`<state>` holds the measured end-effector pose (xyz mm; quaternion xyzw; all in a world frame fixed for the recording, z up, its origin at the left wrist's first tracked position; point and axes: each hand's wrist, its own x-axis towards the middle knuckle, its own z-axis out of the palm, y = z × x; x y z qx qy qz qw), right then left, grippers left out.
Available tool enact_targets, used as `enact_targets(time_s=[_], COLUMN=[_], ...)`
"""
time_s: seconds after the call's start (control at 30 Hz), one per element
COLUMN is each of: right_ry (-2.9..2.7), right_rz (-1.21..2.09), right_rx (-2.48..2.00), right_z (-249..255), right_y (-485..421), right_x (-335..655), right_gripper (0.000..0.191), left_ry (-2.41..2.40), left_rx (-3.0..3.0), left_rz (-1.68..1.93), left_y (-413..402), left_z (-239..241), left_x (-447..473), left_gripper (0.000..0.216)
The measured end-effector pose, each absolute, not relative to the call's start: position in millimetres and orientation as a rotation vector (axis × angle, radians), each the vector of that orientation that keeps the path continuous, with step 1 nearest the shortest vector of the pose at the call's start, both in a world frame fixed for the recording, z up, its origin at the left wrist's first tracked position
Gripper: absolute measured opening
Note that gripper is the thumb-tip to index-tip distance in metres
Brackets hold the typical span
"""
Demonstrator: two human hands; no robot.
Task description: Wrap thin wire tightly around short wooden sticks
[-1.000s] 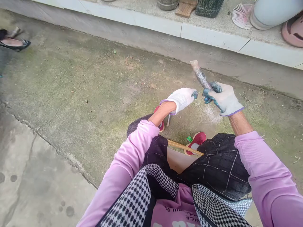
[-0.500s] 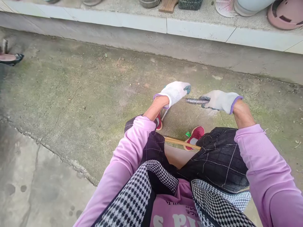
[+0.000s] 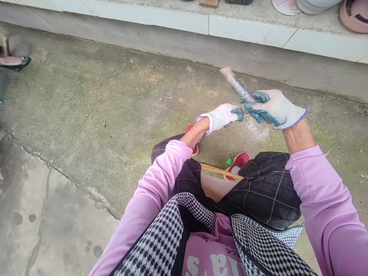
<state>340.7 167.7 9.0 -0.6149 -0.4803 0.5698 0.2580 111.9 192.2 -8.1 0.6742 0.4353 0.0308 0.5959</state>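
Observation:
I sit over a concrete floor with both hands in white gloves with blue-green palms. My right hand [image 3: 273,109] is closed round the lower end of a spool wound with thin grey wire [image 3: 235,85], which tilts up and to the left. My left hand [image 3: 222,116] is pinched shut just left of the right hand, close to the spool's base; what its fingertips hold is too small to make out. A metal rod shows partly under my left wrist.
My red shoes [image 3: 238,164] rest on the mossy concrete, with a wooden stick [image 3: 218,171] across my lap and a small green scrap [image 3: 229,161] beside it. A raised ledge [image 3: 247,34] with pots runs along the back. Another person's black shoe [image 3: 14,62] is far left.
My right hand has turned the spool from lying level, pointing left, to tilting up and left. The left hand has moved right and lower, toward the spool's base.

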Motion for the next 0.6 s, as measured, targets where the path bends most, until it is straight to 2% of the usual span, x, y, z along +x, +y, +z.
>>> enact_targets(time_s=[0.13,0.27,0.37,0.43,0.6], right_ry=[-1.212,-1.044,-1.028,-1.150,-1.877], right_rz=[1.443,1.626,1.703,1.541,0.904], right_rx=[-1.794,-1.620,-1.528,-1.689,-2.196], right_z=[1,6,6,1,-22], right_y=[170,170,171,175,188], right_x=[330,326,324,326,342], right_gripper=[0.036,0.051,0.051,0.048,0.042], left_ry=[1.114,1.146,1.129,1.127,1.225], left_rx=[1.875,1.976,1.871,1.781,1.807], left_rz=[0.007,-0.005,0.012,0.047,0.072], left_y=[199,201,197,196,207], left_z=[-13,-11,-9,-10,-15], left_x=[107,103,105,106,98], left_gripper=[0.027,0.027,0.027,0.028,0.026])
